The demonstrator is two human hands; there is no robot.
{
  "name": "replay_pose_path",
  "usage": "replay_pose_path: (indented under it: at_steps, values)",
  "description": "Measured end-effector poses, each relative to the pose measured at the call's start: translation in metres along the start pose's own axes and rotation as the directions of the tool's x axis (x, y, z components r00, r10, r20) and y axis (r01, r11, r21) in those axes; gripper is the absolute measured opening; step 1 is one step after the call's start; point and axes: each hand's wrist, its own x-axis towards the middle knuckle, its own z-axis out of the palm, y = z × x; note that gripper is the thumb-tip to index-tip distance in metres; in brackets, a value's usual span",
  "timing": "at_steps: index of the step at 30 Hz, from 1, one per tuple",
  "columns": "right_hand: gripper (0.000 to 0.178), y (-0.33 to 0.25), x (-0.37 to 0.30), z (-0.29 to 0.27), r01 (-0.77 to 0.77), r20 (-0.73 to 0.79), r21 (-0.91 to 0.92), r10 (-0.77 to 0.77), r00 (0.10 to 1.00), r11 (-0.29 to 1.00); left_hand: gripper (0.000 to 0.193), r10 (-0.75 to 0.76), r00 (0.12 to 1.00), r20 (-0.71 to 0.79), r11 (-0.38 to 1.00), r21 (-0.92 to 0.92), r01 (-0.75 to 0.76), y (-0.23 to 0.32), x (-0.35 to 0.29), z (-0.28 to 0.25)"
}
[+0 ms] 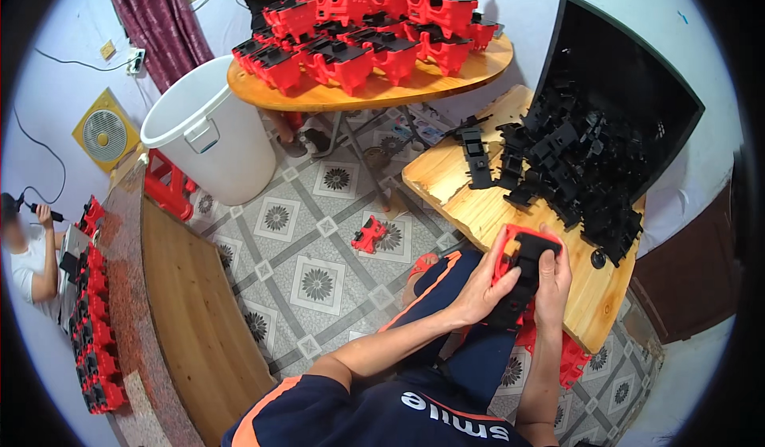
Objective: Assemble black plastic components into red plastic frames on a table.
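Above my lap, beside the edge of the wooden table, I hold a red and black plastic part (526, 265) in both hands. My left hand (484, 289) grips its left side, with the thumb pressed on the black piece. On the opposite side my right hand (551, 280) wraps round it, its thumb lying along the top. The black piece sits against the red shell, which shows at the upper left; whether the two are fully joined I cannot tell. Just beyond my hands lies a heap of loose black plastic pieces (558, 148), spilling from a large black bin.
The tipped black bin (629, 72) rests on the wooden table (446, 184). Red and black assemblies (343, 60) are stacked on a round table (374, 96). A white tub (231, 144) stands left. One red part (369, 234) lies on the floor. Two people work nearby, with more assemblies (94, 335) far left.
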Motion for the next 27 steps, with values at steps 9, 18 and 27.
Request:
replay_pose_path:
  at_steps: [9, 18, 27]
  values:
    - [0.087, 0.029, -0.010, 0.044, -0.217, 0.243, 0.322, 0.141, 0.960, 0.921, 0.102, -0.011, 0.976, -0.218, 0.959, -0.279, -0.052, 0.055, 0.011, -0.057]
    - [0.087, 0.000, 0.030, 0.196, -0.099, 0.707, 0.095, 0.003, 0.707, 0.991, 0.116, 0.132, 0.816, -0.562, 0.990, 0.032, -0.138, 0.091, -0.057, -0.180]
    - [0.060, 0.054, 0.008, 0.233, -0.199, 0.807, -0.070, 0.173, 0.564, 0.977, 0.086, 0.375, -0.336, -0.864, 0.917, 0.399, -0.002, 0.232, -0.202, -0.582]
